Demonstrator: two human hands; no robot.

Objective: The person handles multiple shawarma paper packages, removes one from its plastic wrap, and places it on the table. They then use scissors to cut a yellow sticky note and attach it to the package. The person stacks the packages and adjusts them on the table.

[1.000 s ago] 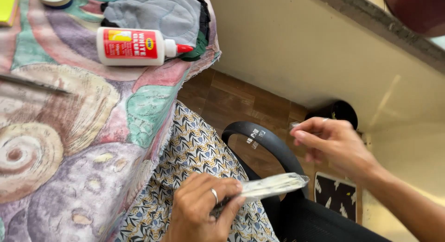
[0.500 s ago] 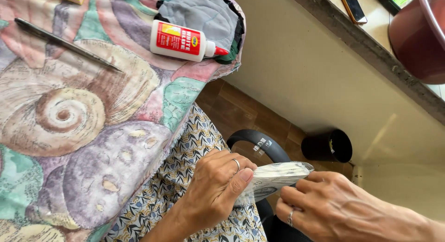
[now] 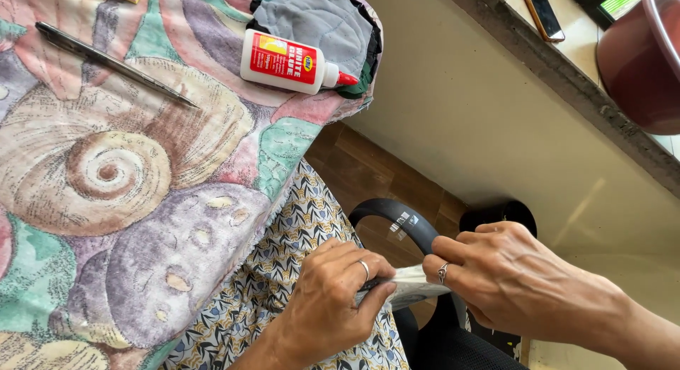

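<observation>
Head view: a pale folded strip is pinched from both ends by the left hand and right hand, fingers closed, past the desk edge above the lap. Keep tension even; glue bottle lies near the far corner.

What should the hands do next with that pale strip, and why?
Probably pull the strip a little straighter between both hands. The left hand pinches one end over the patterned lap cloth, and the right hand grips the other end beside the black chair arm. The glue bottle lies out of reach on the table, so nothing else is ready to use.
</observation>
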